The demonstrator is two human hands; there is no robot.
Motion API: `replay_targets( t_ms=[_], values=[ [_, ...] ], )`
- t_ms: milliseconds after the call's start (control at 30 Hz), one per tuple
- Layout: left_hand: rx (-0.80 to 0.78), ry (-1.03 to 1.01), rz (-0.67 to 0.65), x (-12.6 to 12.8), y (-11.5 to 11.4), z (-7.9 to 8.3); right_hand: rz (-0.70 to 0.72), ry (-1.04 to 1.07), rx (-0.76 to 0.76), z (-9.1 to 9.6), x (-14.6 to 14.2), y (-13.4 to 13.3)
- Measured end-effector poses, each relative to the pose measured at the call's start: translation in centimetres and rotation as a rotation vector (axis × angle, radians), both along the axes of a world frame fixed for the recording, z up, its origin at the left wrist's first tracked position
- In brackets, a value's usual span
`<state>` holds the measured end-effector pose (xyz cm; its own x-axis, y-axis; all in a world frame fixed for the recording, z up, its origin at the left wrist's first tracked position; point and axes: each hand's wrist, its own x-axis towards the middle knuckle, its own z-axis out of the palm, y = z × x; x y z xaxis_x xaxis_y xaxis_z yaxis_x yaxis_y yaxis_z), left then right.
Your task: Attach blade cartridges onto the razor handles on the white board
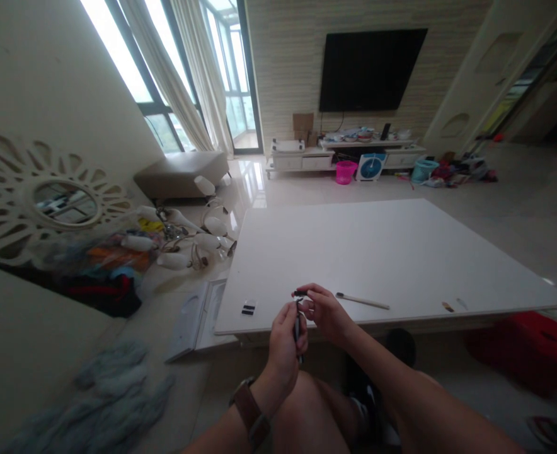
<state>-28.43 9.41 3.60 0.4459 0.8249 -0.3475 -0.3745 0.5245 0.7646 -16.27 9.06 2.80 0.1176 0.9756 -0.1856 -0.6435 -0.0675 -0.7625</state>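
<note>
My left hand (285, 337) is closed around a slim dark tool (297, 328) with a pale, shiny stretch, held upright near the table's front edge. Its exact kind is too small to make out. Just beside its top, my right hand (326, 310) pinches a small black piece (300, 292) between thumb and fingers. To the right of that hand, a toothbrush (363, 301) with a pale handle and dark bristles lies on the white table (354, 246). Two short black strips (248, 309) on a small clear backing lie to the left.
A small brown item (447, 307) and a pale piece (462, 304) lie near the table's right front. A chandelier (207, 243) with white shades stands on the floor at left. A red object (538, 347) sits at right, and a grey fluffy cloth (113, 391) lies at lower left.
</note>
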Motion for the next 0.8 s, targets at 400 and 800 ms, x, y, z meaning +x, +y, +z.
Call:
replay_targets(
  t_ms=[400,800],
  values=[
    [0.006,-0.006,0.013,-0.02,-0.03,0.37,0.014,-0.013,-0.006,-0.31,-0.04,0.0],
    [0.073,0.012,-0.006,0.2,-0.1,0.22,0.016,-0.012,-0.014,-0.49,0.18,0.08]
  ],
)
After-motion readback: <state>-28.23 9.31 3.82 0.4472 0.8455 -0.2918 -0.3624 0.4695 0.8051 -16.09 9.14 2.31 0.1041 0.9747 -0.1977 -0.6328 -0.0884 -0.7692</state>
